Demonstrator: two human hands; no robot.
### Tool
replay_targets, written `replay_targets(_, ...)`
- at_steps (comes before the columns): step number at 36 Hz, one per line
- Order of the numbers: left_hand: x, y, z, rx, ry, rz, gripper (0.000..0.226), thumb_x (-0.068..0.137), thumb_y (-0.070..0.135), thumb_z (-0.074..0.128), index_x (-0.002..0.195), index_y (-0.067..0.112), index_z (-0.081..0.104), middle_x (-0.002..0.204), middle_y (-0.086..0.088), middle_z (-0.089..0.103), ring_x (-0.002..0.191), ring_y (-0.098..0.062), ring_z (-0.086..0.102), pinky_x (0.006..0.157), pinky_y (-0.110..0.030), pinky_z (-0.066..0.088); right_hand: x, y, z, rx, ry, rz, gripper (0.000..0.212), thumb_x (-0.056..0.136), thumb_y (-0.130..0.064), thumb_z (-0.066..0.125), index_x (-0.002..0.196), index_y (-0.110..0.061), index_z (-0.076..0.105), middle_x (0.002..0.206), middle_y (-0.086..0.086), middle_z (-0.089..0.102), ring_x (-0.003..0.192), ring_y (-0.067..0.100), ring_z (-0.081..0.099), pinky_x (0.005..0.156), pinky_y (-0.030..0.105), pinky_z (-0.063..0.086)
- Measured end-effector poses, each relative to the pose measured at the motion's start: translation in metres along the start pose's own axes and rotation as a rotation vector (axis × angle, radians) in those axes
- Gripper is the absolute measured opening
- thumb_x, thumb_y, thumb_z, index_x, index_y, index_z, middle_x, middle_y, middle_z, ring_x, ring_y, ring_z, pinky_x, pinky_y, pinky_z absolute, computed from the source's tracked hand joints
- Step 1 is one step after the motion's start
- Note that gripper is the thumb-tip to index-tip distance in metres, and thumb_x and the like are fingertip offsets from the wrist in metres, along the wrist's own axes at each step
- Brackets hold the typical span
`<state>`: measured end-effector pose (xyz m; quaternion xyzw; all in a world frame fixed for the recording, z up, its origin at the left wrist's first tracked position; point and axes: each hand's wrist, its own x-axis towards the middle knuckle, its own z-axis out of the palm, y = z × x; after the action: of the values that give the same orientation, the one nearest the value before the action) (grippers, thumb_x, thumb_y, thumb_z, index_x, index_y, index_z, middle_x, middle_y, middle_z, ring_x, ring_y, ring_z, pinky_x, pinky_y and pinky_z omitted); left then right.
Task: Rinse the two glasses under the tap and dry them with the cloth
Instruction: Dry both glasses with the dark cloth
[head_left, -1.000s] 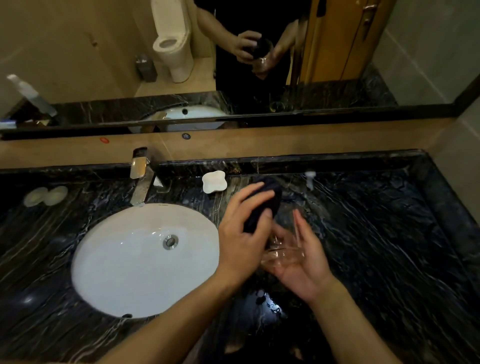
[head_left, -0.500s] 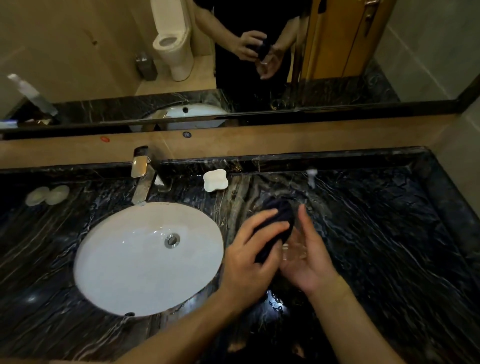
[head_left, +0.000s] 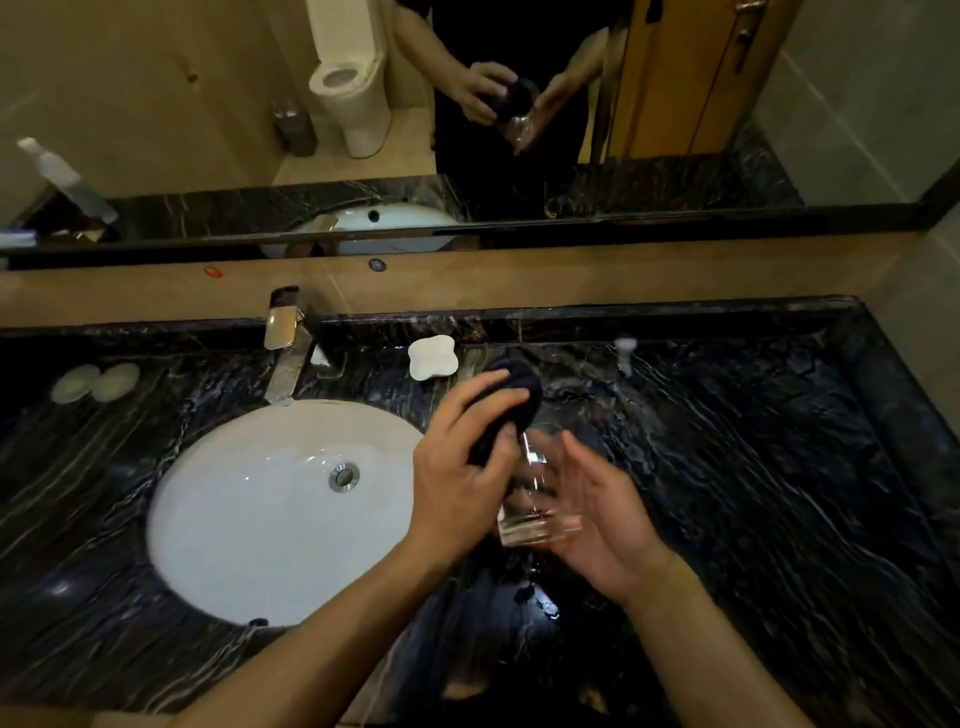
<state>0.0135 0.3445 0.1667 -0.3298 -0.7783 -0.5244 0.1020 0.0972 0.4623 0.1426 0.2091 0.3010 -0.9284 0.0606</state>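
Observation:
A clear glass (head_left: 535, 499) is held above the dark marble counter, just right of the sink. My right hand (head_left: 602, 519) cradles it from the right and below, fingers wrapped round its side. My left hand (head_left: 462, 467) grips a dark cloth (head_left: 511, 400) and pushes it against the glass's rim and inside. Only one glass shows on the counter side. The chrome tap (head_left: 283, 353) stands behind the basin with no water running.
The white oval sink (head_left: 249, 514) fills the left middle. A white soap dish (head_left: 432, 357) sits behind my hands, two pale round soaps (head_left: 96, 382) at far left, a small white object (head_left: 626, 347) at the back. A mirror spans the wall.
My hands have lifted and tilted the glass so more of it shows, base toward me. The cloth has shifted up toward the rim. The view has tilted slightly.

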Motion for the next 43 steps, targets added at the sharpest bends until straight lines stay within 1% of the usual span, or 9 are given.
replay_targets(5, -0.012, 0.004, 0.006, 0.019, -0.031, 0.051, 0.028, 0.09, 0.01, 0.06, 0.115, 0.01, 0.072, 0.131, -0.003, 0.061, 0.125, -0.013, 0.057, 0.104, -0.023, 0.043, 0.005, 0.013, 0.005, -0.099, 0.045, -0.139, 0.057, 0.087, -0.045, 0.068, 0.132, -0.012, 0.06, 0.133, 0.02, 0.062, 0.124, 0.033, 0.059, 0.107, 0.048, 0.044)
replay_targets(7, -0.015, 0.006, 0.005, 0.016, -0.05, 0.069, 0.027, 0.09, 0.01, 0.06, 0.114, 0.008, 0.072, 0.132, -0.005, 0.061, 0.125, -0.014, 0.056, 0.104, -0.023, 0.043, 0.003, 0.013, 0.005, -0.035, 0.05, -0.125, 0.063, 0.076, -0.042, 0.081, 0.127, -0.011, 0.064, 0.129, 0.02, 0.064, 0.117, 0.032, 0.063, 0.1, 0.045, 0.05)
replay_targets(12, -0.035, 0.007, 0.002, -0.011, -0.094, 0.139, 0.031, 0.086, 0.004, 0.059, 0.114, 0.014, 0.068, 0.134, -0.004, 0.06, 0.126, -0.015, 0.057, 0.104, -0.027, 0.046, 0.004, 0.002, 0.003, 0.2, 0.046, -0.063, 0.053, 0.091, -0.052, 0.05, 0.108, -0.009, 0.074, 0.1, 0.015, 0.073, 0.09, 0.027, 0.072, 0.078, 0.037, 0.06)
replay_targets(19, -0.052, 0.004, 0.0, -0.04, -0.162, 0.3, 0.034, 0.087, 0.003, 0.059, 0.117, 0.016, 0.065, 0.137, -0.006, 0.055, 0.129, -0.026, 0.056, 0.103, -0.046, 0.049, 0.008, -0.008, -0.001, 0.208, 0.021, 0.009, 0.077, 0.087, -0.065, 0.053, 0.121, 0.004, 0.059, 0.102, 0.02, 0.064, 0.092, 0.031, 0.065, 0.088, 0.039, 0.053)
replay_targets(23, -0.033, 0.005, 0.0, -0.052, -0.066, 0.133, 0.03, 0.09, 0.006, 0.057, 0.117, 0.015, 0.066, 0.137, -0.002, 0.056, 0.129, -0.018, 0.055, 0.108, -0.031, 0.043, 0.005, -0.001, 0.004, 0.23, -0.043, 0.02, 0.06, 0.096, -0.055, 0.042, 0.114, -0.007, 0.073, 0.11, 0.014, 0.071, 0.096, 0.024, 0.071, 0.079, 0.034, 0.058)
replay_targets(30, -0.009, 0.0, 0.001, 0.01, -0.034, -0.092, 0.036, 0.09, -0.002, 0.059, 0.12, 0.016, 0.068, 0.135, 0.003, 0.059, 0.13, -0.01, 0.052, 0.108, -0.019, 0.037, 0.007, 0.002, 0.0, 0.068, 0.033, 0.027, 0.059, 0.094, -0.055, 0.048, 0.135, -0.013, 0.056, 0.119, 0.02, 0.069, 0.103, 0.033, 0.067, 0.084, 0.044, 0.054)
replay_targets(38, -0.032, 0.006, 0.005, 0.037, -0.151, 0.092, 0.031, 0.091, 0.008, 0.058, 0.121, 0.012, 0.067, 0.139, -0.005, 0.056, 0.131, -0.016, 0.052, 0.108, -0.024, 0.041, 0.001, 0.005, -0.002, 0.05, 0.009, -0.087, 0.068, 0.079, -0.048, 0.073, 0.133, -0.008, 0.061, 0.13, 0.017, 0.064, 0.111, 0.026, 0.067, 0.081, 0.034, 0.058)
replay_targets(41, -0.045, 0.008, 0.006, 0.025, -0.16, 0.143, 0.033, 0.091, 0.008, 0.059, 0.121, 0.019, 0.063, 0.139, -0.001, 0.054, 0.13, -0.017, 0.054, 0.106, -0.029, 0.045, 0.002, 0.0, -0.006, 0.137, 0.006, -0.07, 0.062, 0.082, -0.057, 0.062, 0.116, -0.006, 0.072, 0.117, 0.018, 0.069, 0.105, 0.028, 0.069, 0.088, 0.038, 0.058)
replay_targets(43, -0.055, 0.006, 0.008, 0.032, -0.179, 0.255, 0.034, 0.089, 0.005, 0.06, 0.12, 0.017, 0.063, 0.14, -0.004, 0.053, 0.132, -0.023, 0.053, 0.106, -0.037, 0.047, 0.003, -0.002, -0.01, 0.157, 0.01, -0.088, 0.069, 0.073, -0.06, 0.073, 0.109, -0.001, 0.072, 0.105, 0.02, 0.071, 0.095, 0.03, 0.07, 0.086, 0.038, 0.058)
